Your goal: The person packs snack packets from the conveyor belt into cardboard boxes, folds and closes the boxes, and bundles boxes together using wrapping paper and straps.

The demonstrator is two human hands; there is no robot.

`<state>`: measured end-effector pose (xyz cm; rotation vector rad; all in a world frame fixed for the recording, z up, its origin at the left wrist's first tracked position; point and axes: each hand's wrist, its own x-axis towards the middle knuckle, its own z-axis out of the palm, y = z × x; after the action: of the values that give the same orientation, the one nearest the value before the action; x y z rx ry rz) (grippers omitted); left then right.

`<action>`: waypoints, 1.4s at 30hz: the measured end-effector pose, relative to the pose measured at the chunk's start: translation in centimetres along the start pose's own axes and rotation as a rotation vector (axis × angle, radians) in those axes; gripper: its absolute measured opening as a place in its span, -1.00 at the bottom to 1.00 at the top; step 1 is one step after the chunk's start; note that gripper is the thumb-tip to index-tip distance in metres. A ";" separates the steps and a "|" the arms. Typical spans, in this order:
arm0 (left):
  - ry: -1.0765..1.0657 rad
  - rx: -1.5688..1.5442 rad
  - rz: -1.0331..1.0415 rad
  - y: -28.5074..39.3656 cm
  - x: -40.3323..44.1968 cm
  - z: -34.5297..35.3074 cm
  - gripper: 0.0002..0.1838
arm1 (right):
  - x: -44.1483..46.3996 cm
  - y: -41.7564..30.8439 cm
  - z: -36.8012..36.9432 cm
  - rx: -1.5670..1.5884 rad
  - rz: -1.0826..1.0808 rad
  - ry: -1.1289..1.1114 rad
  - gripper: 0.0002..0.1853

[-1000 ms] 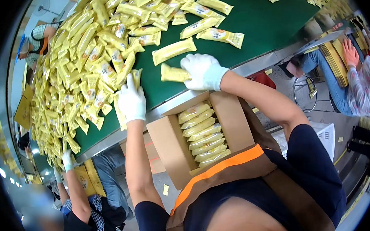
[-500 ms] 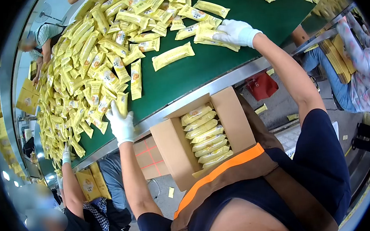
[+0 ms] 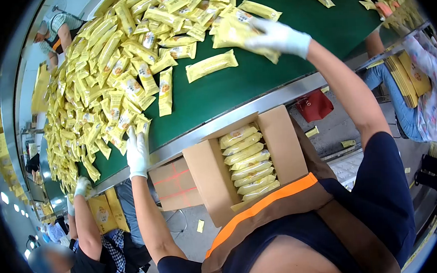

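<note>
On the green conveyor belt (image 3: 177,111) lies a large heap of yellow snack packets (image 3: 119,67). My right hand (image 3: 280,37), in a white glove and blurred by motion, is closed on several yellow packets (image 3: 232,34) at the heap's right side. One loose packet (image 3: 211,66) lies just below them. My left hand (image 3: 138,154), also gloved, is at the belt's near edge with fingers stretched out, touching a packet (image 3: 141,124) at the heap's border. Before my body stands an open cardboard box (image 3: 203,175), holding a row of packets (image 3: 247,159) on edge.
A metal rail (image 3: 217,120) runs along the belt's near side. Under it are a taped carton (image 3: 174,184) and a red bag (image 3: 314,105). Co-workers stand at left (image 3: 98,261) and right (image 3: 423,89), with folded yellow cartons nearby. Stray packets lie on the floor.
My right hand has shifted slightly left over the packets, which now blur with it. My left hand has moved slightly down and left, its fingers closer together. The view has shifted a little.
</note>
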<state>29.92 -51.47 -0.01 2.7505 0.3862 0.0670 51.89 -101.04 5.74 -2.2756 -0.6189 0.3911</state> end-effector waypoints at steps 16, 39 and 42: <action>0.023 0.187 0.068 4.7 -2.6 0.2 -0.21 | -5.0 1.2 2.9 -0.702 -0.057 0.129 -0.32; 0.053 0.080 0.139 18.1 4.4 4.3 0.00 | 11.0 6.5 -1.0 0.087 0.167 -0.033 0.17; -0.270 0.020 -0.102 18.0 5.3 2.1 0.17 | 8.9 1.9 -1.0 -0.277 0.197 -0.216 0.18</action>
<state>39.86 -66.92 4.44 2.7045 0.4518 -0.3318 60.41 -97.99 4.17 -2.5913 -0.5869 0.6916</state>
